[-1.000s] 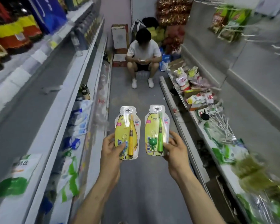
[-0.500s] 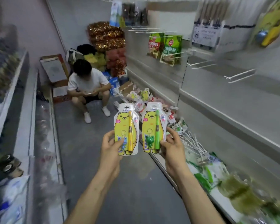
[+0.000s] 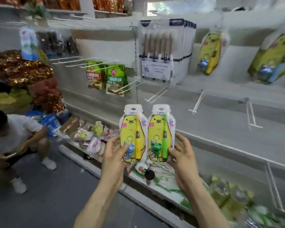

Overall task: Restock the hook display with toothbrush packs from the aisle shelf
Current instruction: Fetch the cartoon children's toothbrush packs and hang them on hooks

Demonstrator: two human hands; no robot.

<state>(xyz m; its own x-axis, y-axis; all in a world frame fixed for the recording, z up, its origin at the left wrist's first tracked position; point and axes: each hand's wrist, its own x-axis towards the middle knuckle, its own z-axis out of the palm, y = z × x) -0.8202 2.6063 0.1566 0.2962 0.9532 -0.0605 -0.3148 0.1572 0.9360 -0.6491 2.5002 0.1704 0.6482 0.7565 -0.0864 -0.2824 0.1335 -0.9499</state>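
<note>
While the left hand [image 3: 113, 155] pinches the yellow-brush pack [image 3: 132, 134] and the right hand [image 3: 183, 157] the green-brush pack [image 3: 161, 134], fingers [image 3: 182, 140] curled on lower edges, both sit just below the bare hooks [image 3: 157, 94]: light, stiff, likely slick cards, tops free.

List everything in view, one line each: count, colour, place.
yellow toothbrush pack: one, yellow brush on yellow bear card, centre
green toothbrush pack: one, green brush on yellow bear card, beside it
hanging toothbrush packs: two, yellow, upper right
multi-brush packs: one stack, white, top centre
pouches: two, green, hanging left of centre
bare hooks: several, white, right of centre
loose packets: many, mixed colours, low centre-left
foil bags: one pile, gold and red, far left
crouching person: one, white shirt, lower left
left hand: one, grips the yellow toothbrush pack
right hand: one, grips the green toothbrush pack
</note>
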